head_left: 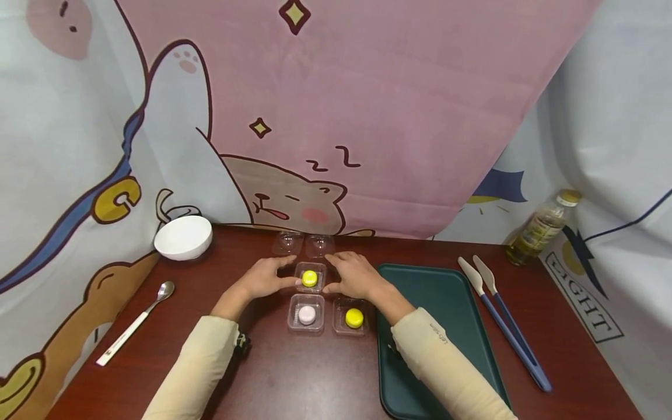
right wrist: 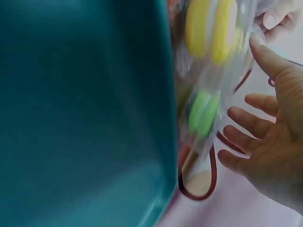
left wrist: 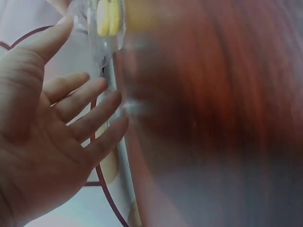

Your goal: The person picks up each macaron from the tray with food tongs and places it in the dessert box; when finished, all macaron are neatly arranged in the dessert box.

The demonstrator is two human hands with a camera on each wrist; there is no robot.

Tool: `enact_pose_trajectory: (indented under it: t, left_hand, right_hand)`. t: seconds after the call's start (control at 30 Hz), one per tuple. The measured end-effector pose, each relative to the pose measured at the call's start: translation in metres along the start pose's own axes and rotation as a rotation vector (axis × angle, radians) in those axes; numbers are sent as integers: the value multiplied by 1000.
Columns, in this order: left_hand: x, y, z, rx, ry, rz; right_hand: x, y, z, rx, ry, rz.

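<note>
My left hand [head_left: 264,277] and right hand [head_left: 356,275] are on either side of a clear plastic box [head_left: 299,286] with a yellow macaron [head_left: 310,278] in it. The left thumb tip is right at the box's edge, the right thumb close to the other side. Both hands have spread, relaxed fingers and hold nothing. Nearer stand two more clear boxes, one with a pale pink macaron [head_left: 307,315], one with a yellow macaron [head_left: 354,318]. A green macaron [right wrist: 203,113] in clear plastic shows in the right wrist view; in the head view the right hand hides it.
Clear plastic lids [head_left: 287,244] lie behind the boxes. On the right are a dark green tray [head_left: 441,269], blue-handled tongs [head_left: 506,326] and an oil bottle [head_left: 541,227]. A white bowl [head_left: 184,238] and a long-handled spoon [head_left: 136,324] are on the left. Printed cloth hangs behind.
</note>
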State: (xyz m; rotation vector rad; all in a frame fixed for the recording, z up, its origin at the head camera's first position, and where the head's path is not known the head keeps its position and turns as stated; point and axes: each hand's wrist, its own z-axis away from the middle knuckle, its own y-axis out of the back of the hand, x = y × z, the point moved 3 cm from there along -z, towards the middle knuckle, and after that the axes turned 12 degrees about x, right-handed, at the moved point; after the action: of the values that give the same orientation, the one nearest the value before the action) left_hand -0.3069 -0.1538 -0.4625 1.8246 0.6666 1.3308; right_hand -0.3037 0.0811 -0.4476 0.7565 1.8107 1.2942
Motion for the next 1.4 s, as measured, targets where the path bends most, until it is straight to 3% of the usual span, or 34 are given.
enact_pose_trajectory:
  t: [0.07,0.13,0.27,0.37,0.43,0.53,0.7,1.1,1.4]
  left_hand:
    - [-4,6,1,60,13,20]
    - [-10,12,1,132,74,14]
    - [-26,24,2,271,280,-15]
    - [-37,29,1,323,401,6]
    - [-43,29,0,312,449,77]
    - [-48,26,-5,249,530,259]
    - [-46,18,-14,167,635,509]
    - [-45,5,-31,176,783,750]
    - [-43,3,-34,212,795,780]
  right_hand:
    - [5,5,3,14,-3,-18]
    - [12,10,7,19,-10,-38]
    - [29,18,18,10,-27,-65]
    - [42,23,29,1,-48,-78]
    - [49,26,35,-6,-60,-81]
    - [56,28,42,-18,-59,-81]
    - [60,27,46,-25,-40,-71]
    - [57,17,44,-23,-58,-49]
    - [60,17,45,-14,-70,-58]
